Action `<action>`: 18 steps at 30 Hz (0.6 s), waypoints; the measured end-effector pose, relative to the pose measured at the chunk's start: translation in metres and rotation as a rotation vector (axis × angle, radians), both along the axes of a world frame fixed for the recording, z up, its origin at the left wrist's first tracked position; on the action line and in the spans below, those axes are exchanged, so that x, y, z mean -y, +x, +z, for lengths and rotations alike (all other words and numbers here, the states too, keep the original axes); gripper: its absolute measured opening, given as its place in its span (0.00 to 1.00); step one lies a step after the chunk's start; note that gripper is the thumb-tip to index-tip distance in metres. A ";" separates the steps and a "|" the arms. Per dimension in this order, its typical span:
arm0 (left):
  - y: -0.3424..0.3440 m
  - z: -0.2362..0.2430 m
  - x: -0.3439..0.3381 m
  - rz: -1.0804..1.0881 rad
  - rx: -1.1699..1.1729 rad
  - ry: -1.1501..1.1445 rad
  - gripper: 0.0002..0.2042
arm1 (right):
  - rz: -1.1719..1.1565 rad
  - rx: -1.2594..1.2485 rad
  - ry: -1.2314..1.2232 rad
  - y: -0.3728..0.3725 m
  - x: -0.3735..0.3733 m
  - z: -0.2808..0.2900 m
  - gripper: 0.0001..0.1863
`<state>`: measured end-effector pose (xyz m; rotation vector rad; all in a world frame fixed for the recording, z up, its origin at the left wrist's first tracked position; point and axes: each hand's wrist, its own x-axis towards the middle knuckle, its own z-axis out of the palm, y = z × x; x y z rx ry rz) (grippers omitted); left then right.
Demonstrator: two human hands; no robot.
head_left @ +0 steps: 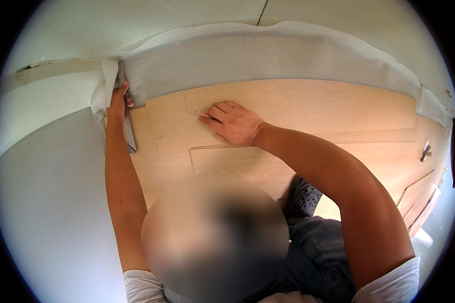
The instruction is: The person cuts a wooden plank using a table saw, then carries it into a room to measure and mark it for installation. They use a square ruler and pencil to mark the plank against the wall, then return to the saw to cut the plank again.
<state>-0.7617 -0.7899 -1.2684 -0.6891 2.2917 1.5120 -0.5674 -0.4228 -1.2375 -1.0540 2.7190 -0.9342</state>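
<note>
My left hand [117,103] is at the far left end of the floor, closed around a long grey metal ruler [130,134]. The ruler runs from the far wall toward me, beside a folded strip of white sheet. My right hand [235,124] rests on a light wood floor plank [313,106], its fingers curled round a thin pencil [201,113] whose tip points left. That plank lies on top of other laid planks [162,174], at a slight angle. A small dark mark shows near its left end.
White underlay sheet [268,58] covers the far strip and turns up against the pale wall [187,20]. On the right lie a small metal object [426,151] and loose plank pieces [417,199]. My socked foot [304,197] stands on the planks. A blurred round patch hides the lower middle.
</note>
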 end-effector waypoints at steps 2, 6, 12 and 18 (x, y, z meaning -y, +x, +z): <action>0.001 0.001 -0.001 -0.003 0.002 0.014 0.19 | -0.002 0.004 0.001 0.000 0.000 -0.001 0.25; 0.003 0.003 -0.004 -0.005 -0.005 0.001 0.19 | -0.014 0.002 -0.005 0.001 0.000 -0.002 0.25; 0.004 0.003 -0.003 -0.005 -0.005 -0.032 0.19 | -0.007 0.004 -0.010 0.001 0.000 -0.002 0.25; 0.003 0.004 -0.004 -0.039 -0.005 -0.024 0.18 | -0.009 -0.005 -0.012 0.000 0.000 -0.002 0.25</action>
